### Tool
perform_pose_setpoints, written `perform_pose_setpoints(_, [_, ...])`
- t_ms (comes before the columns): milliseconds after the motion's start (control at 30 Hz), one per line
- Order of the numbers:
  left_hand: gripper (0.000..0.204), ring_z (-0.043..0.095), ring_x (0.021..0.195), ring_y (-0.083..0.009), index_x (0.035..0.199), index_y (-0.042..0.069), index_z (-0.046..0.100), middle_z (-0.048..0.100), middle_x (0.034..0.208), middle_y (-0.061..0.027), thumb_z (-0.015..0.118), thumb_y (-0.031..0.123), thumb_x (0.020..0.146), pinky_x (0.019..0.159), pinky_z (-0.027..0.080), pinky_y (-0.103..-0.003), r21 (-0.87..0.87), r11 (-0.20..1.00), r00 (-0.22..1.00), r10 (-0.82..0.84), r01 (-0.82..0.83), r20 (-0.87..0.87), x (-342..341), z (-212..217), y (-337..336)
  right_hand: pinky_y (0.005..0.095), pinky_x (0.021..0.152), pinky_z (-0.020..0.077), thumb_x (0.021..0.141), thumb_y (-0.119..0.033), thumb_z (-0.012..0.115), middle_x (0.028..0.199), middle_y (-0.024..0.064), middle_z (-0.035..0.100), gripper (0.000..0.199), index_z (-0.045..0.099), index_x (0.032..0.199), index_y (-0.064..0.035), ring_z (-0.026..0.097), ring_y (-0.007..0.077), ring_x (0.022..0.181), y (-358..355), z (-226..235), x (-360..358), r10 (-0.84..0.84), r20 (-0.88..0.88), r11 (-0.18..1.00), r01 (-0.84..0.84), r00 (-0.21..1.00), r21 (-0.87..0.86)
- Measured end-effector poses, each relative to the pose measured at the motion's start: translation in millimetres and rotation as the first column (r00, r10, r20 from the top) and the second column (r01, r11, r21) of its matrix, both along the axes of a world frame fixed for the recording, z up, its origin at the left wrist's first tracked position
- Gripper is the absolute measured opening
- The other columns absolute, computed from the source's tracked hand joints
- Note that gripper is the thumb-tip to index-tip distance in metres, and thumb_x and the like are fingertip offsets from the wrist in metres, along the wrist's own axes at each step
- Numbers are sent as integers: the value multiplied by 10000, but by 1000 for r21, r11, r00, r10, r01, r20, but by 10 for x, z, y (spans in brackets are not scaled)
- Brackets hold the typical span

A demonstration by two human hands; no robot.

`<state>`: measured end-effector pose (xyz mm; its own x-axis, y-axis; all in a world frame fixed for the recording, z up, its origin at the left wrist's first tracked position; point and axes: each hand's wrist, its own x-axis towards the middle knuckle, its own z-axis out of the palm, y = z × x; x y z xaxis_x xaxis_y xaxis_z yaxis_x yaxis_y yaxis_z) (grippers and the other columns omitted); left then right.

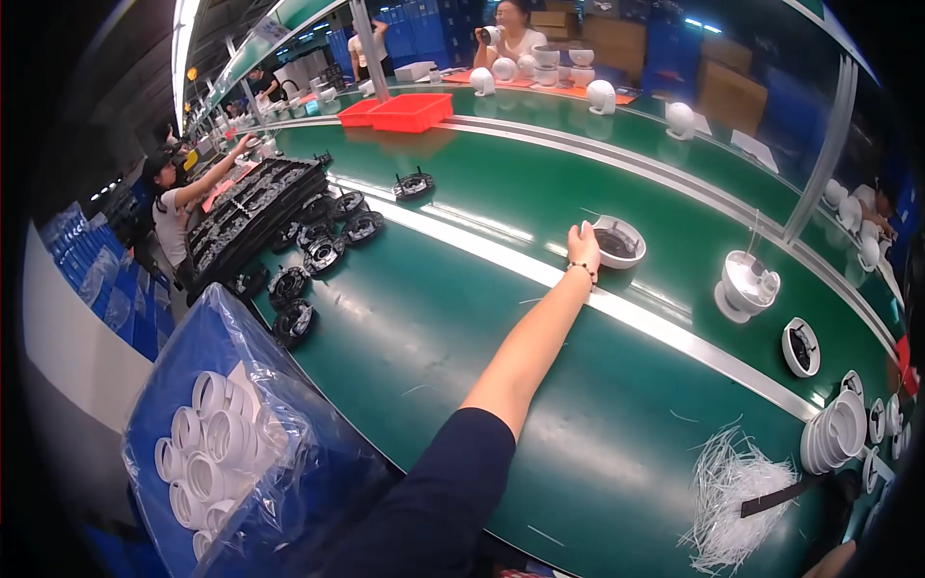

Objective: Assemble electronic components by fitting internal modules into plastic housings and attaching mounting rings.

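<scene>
My left arm, in a dark sleeve, stretches across the green bench to the conveyor belt. My left hand (583, 249), with a beaded bracelet at the wrist, closes on the near left rim of a white oval housing (628, 250). A black round part (613, 243) sits inside that housing. How far the fingers wrap round the rim is partly hidden. My right hand does not show; a small patch of skin at the lower right rim cannot be assigned to anyone. Farther right on the belt stand a white dome-shaped assembly (747, 284) with wires and another white housing (801, 348) with a black insert.
Black ring parts (323, 249) lie beside stacked black trays (260, 207) at left. A plastic-lined blue bin (217, 462) holds white rings. White strips (737, 496) pile up near stacked white cups (835, 432). Red bins (412, 112) and co-workers are beyond.
</scene>
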<state>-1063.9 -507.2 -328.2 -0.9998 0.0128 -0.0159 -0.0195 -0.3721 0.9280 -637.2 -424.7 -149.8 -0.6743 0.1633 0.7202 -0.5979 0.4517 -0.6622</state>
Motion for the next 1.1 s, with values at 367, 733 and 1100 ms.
perform_pose_setpoints(367, [577, 372, 1143, -347, 1251, -54, 265, 395, 1209, -248, 470, 279, 826, 953, 295, -382, -380, 890, 926, 108, -253, -361, 5, 222, -879, 413, 918, 310, 862, -335, 375, 1324, 210, 259, 529, 321, 1247, 24, 292, 301, 1208, 264, 102, -358, 599, -123, 797, -603, 792, -2])
perform_pose_setpoints(733, [128, 597, 714, -301, 754, 32, 605, 601, 732, -143, 554, 83, 649, 639, 497, -378, -558, -761, 877, -466, -332, 115, -379, 810, -4704, 416, 873, 349, 862, -347, 368, 1305, 211, 288, 514, 354, 1230, 10, 313, 302, 1188, 447, 128, -685, 954, -166, 248, -968, 249, -27])
perform_pose_setpoints(1100, [934, 612, 850, -246, 1080, -91, 501, 583, 1008, -181, 664, 639, 520, 692, 513, -325, -744, -382, 831, 344, 549, 437, 306, 914, -5458, 418, 828, 388, 861, -359, 361, 1286, 213, 316, 501, 387, 1213, -4, 334, 303, 1167, 386, 282, -529, 959, -172, -236, -971, -227, -33])
